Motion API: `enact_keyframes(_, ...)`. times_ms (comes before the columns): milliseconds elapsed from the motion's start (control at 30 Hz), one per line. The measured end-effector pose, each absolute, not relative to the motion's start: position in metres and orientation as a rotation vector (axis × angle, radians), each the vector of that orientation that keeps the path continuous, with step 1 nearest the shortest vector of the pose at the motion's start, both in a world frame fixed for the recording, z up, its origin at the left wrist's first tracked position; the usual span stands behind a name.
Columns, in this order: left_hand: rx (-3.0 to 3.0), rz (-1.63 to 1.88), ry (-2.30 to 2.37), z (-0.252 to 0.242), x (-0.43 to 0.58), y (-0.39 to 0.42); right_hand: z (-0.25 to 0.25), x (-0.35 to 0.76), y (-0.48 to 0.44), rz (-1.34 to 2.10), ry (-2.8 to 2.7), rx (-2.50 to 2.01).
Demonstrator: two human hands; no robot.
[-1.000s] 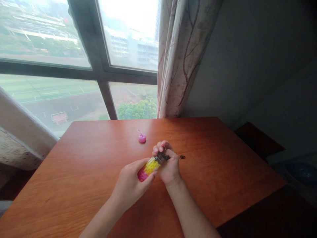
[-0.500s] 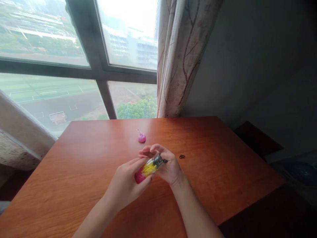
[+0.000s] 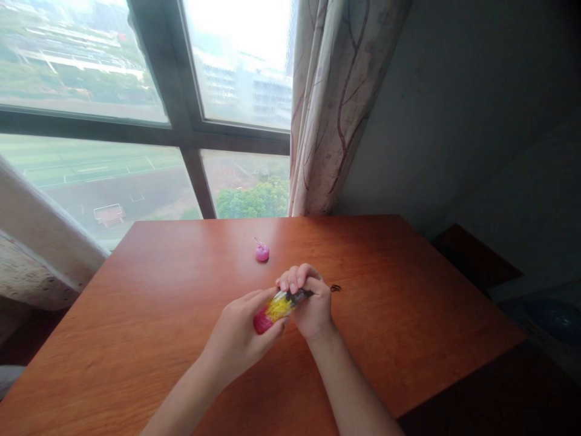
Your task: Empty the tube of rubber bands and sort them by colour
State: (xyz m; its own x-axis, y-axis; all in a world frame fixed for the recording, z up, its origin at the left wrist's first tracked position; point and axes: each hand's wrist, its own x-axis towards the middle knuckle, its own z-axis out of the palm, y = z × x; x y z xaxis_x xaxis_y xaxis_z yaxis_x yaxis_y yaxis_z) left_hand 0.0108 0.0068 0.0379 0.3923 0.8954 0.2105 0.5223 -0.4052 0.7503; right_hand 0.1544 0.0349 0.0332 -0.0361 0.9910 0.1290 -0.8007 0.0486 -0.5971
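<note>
The left hand [image 3: 238,339] is closed around the pink lower end of a small clear bottle [image 3: 273,307] packed with yellow and pink bits. The bottle is held tilted, with its dark neck pointing up and to the right. The right hand [image 3: 311,306] meets it there, fingers [image 3: 295,277] curled tightly together over the dark neck, so the mouth of the bottle is hidden. Both hands hover over the middle of the reddish-brown wooden tabletop [image 3: 158,315], which is smooth with a fine grain and a slight sheen.

Just beside the right hand, on its right, a tiny black loop [image 3: 334,288] lies flat on the wood, thin and limp. It is too small to tell more. Farther off, toward the far edge and a little left of the hands, a small round glossy pink cap [image 3: 262,253] with a thin ring on top sits well apart from the bottle.

Beyond the far edge, a pale fabric curtain with dark red branching lines [image 3: 331,103] hangs in soft folds at the right far corner. Next to it is a dark-framed glass window [image 3: 190,130], and a plain grey wall [image 3: 454,121] fills the right side. A second, patterned curtain [image 3: 31,254] slants past the left edge.
</note>
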Motion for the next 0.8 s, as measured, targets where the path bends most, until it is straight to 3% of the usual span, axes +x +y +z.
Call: enact_keyframes(800,2.129,0.702,1.180,0.0461,0.0083,0.0074,0.0407,0.1628,0.0343,1.731,-0.833,-0.531)
